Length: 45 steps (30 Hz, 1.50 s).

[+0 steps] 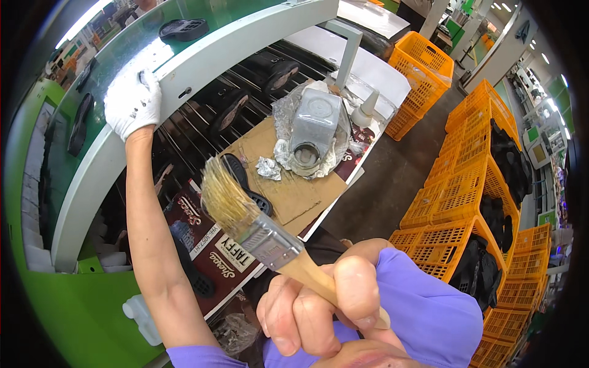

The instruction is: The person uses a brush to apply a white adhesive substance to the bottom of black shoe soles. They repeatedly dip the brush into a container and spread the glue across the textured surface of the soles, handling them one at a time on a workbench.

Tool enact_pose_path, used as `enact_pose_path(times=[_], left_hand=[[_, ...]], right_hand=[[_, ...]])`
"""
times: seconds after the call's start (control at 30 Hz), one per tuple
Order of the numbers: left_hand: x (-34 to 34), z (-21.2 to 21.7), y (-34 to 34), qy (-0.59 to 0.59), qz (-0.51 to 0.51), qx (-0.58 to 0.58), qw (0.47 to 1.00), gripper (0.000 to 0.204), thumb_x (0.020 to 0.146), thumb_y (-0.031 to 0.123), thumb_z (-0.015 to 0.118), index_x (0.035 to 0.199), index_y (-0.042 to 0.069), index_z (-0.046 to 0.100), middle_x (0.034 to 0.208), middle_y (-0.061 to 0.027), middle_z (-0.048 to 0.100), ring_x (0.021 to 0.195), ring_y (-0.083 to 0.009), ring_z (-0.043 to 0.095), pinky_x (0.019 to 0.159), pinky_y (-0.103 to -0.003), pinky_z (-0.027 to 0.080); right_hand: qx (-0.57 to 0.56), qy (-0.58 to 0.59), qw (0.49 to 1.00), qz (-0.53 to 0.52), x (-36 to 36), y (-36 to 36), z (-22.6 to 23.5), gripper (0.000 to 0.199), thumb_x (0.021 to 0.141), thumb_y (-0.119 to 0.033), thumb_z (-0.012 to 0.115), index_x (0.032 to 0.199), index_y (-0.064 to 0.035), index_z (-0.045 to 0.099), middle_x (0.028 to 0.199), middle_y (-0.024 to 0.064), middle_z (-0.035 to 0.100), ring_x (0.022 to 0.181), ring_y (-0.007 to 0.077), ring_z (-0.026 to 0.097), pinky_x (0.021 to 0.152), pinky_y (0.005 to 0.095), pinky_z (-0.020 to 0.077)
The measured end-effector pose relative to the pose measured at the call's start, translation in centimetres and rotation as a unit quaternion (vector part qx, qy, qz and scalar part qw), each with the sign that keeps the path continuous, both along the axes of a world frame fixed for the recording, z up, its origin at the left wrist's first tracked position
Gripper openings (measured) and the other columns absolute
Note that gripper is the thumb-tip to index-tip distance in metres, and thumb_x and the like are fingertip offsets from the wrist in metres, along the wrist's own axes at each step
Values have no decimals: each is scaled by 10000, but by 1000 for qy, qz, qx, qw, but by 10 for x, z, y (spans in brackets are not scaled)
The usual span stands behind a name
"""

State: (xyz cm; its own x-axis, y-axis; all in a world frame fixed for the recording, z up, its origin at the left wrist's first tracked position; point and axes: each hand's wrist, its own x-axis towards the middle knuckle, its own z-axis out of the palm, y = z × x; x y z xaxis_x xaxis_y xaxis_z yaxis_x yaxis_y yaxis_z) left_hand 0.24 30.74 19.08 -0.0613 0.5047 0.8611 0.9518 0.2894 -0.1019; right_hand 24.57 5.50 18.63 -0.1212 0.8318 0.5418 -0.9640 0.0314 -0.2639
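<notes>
My bare right hand [319, 300] is closed round the wooden handle of a flat paintbrush [261, 230], held close in front of me with its pale bristles up and to the left. My left hand [132, 104], in a white glove with dark spots, is at the pale metal rail [98, 165] beside a green conveyor belt. Its fingers are bent out of sight, so what they hold, if anything, cannot be seen. Black shoe soles [184, 29] lie on the belt. Behind the brush, another black sole [236, 172] lies on a cardboard sheet [294, 205].
On the cardboard, a cloudy plastic container [316, 116] sits among crumpled plastic wrap beside a white nozzle bottle [366, 110]. Black shoes [273, 70] rest on a dark roller rack under the rail. Orange crates [442, 199] line the right side, some holding black items.
</notes>
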Motion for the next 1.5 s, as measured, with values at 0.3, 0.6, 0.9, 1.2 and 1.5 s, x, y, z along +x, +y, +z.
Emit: enact_pose_path(times=[0.3, 0.6, 0.9, 1.2, 1.5], left_hand=[[1, -2, 1, 10, -6, 4, 1000, 247, 820, 337, 505, 875, 170, 679, 852, -90, 663, 796, -272, 623, 737, -381, 477], [1, -1, 2, 3, 9, -6, 1000, 245, 818, 342, 506, 882, 180, 679, 844, -95, 661, 798, -276, 623, 746, -382, 475], [-4, -3, 1, 19, 11, -6, 1000, 284, 854, 389, 469, 902, 187, 663, 862, -95, 642, 761, -288, 620, 723, -397, 474], [-6, -4, 4, 27, 7, -8, 1000, 285, 854, 388, 467, 898, 185, 661, 842, -94, 639, 746, -284, 620, 711, -402, 471], [-5, -4, 4, 13, -19, 18, 1000, 299, 855, 398, 462, 914, 185, 663, 837, -95, 636, 749, -284, 621, 717, -397, 473]], right_hand=[[-47, -57, 995, -70, -2, 2, 26, 199, 860, -270, 566, 818, -175, 395, 699, -29, 425, 552, 179, 489, 617, 354, 428], [85, -38, 992, 87, 2, 16, -15, 307, 847, -448, 595, 877, -238, 373, 646, 0, 528, 721, 233, 515, 592, 346, 381], [198, -17, 977, 79, -3, 40, -17, 481, 764, -535, 642, 937, -174, 376, 770, 68, 578, 804, 241, 525, 767, 364, 384], [-73, -86, 993, 31, 0, -2, 12, 305, 847, -428, 599, 813, -226, 372, 609, -2, 524, 707, 217, 507, 649, 317, 359], [94, -62, 989, 100, 4, 23, -11, 316, 850, -443, 595, 860, -231, 361, 647, 0, 528, 718, 229, 512, 656, 320, 370]])
